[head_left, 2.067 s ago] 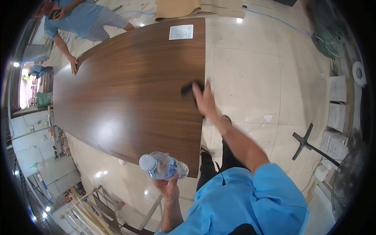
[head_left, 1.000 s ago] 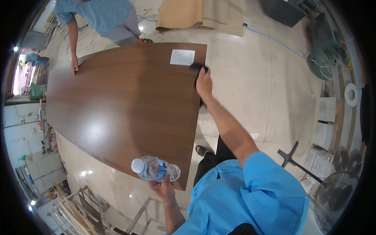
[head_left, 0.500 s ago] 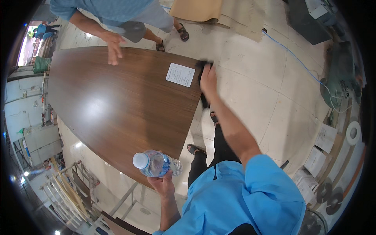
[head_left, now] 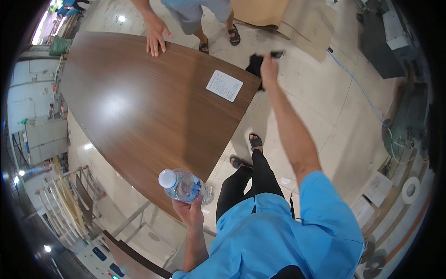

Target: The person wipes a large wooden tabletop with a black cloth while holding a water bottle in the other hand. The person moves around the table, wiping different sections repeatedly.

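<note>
A dark cloth (head_left: 256,65) is being gripped in the closed right hand (head_left: 268,65) at the far corner of the wooden worktop (head_left: 139,116), just past the white paper sheet (head_left: 224,85); a clear water bottle (head_left: 185,186) is being clasped in the left hand (head_left: 188,211) off the near edge; another person's hand (head_left: 155,36) is being rested flat opposite. Judged advisable: firm, even pressure along the edge, the sheet being avoided.
</note>
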